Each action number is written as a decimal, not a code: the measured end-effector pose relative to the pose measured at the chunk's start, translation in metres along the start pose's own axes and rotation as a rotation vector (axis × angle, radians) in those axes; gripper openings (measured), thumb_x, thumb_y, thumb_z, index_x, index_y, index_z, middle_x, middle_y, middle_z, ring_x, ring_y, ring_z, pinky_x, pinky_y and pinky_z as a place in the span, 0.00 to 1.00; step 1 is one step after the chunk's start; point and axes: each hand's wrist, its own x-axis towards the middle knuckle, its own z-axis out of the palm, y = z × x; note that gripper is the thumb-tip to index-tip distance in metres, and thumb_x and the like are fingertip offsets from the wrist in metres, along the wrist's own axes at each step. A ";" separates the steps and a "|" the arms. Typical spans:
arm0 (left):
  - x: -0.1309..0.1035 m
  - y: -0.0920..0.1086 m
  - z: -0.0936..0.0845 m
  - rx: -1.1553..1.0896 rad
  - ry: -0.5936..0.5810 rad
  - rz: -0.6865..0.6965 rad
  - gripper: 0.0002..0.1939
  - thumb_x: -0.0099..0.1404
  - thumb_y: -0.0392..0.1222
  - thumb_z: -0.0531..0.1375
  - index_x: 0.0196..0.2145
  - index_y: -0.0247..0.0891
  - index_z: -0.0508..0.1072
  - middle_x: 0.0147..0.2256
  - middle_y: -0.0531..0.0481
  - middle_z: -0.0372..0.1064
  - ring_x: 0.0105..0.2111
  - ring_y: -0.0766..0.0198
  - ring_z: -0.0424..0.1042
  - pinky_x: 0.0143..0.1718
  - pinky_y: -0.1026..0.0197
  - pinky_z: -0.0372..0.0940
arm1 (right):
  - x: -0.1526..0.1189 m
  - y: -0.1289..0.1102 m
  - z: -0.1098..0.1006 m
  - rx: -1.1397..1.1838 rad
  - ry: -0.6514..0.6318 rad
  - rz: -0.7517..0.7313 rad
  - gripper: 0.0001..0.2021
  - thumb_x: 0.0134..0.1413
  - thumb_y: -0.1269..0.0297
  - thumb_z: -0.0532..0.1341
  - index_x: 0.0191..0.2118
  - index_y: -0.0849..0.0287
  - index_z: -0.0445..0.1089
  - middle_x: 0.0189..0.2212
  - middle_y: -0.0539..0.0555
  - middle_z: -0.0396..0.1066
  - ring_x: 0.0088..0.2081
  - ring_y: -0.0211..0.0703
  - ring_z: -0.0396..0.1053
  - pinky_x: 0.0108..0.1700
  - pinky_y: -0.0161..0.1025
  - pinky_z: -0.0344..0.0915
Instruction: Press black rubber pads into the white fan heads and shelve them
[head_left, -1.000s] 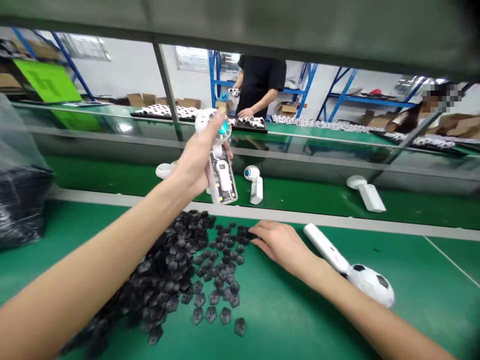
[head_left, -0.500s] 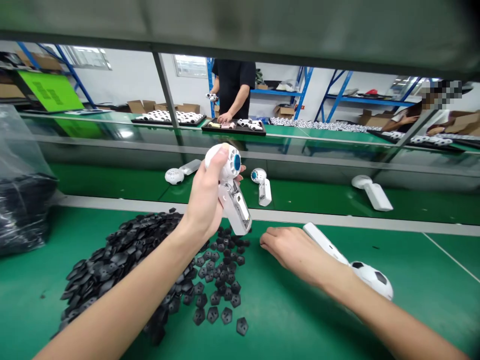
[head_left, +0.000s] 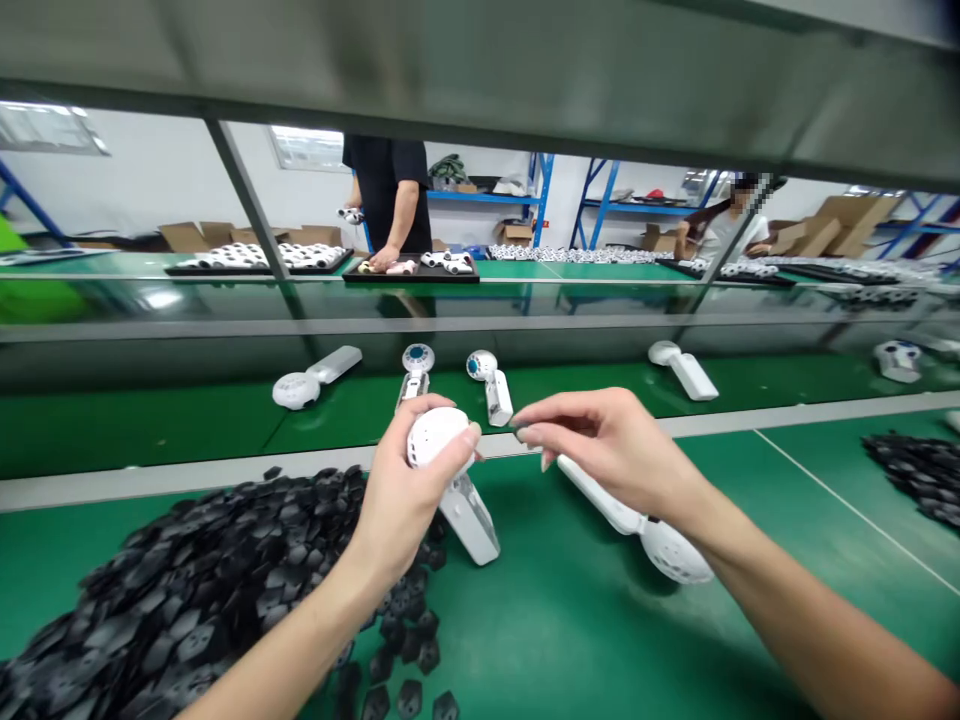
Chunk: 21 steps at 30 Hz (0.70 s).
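My left hand (head_left: 409, 470) is closed around a white round-headed device (head_left: 439, 437). Its head faces up toward me and shows small holes, and its flat handle (head_left: 471, 520) hangs down to the right. To the right of it, my right hand (head_left: 600, 440) is raised with thumb and fingertips pinched together. Something dark may sit at those fingertips, but it is too small to make out. Beneath that hand, a second white device (head_left: 675, 552) rests on the green table, partly hidden by the wrist. A big heap of black pentagon pieces (head_left: 187, 590) spreads below my left forearm.
Several similar white devices, such as one at the left (head_left: 296, 390) and one at the right (head_left: 694, 375), lie on the green strip beyond the pale ledge (head_left: 720, 422). More black pieces (head_left: 915, 470) sit far right. Across the bench, a person in black (head_left: 386, 190) works over a tray.
My view has shifted right. The left hand has lowered and turned the device, so the blue centre no longer shows. My right hand has risen from the table toward the device.
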 end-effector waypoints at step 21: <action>-0.017 0.002 0.005 0.236 -0.001 0.179 0.25 0.66 0.64 0.68 0.51 0.46 0.74 0.36 0.50 0.73 0.27 0.63 0.69 0.26 0.65 0.67 | -0.008 0.002 0.049 0.496 0.004 0.153 0.15 0.46 0.56 0.80 0.30 0.59 0.78 0.29 0.51 0.79 0.31 0.40 0.73 0.36 0.37 0.71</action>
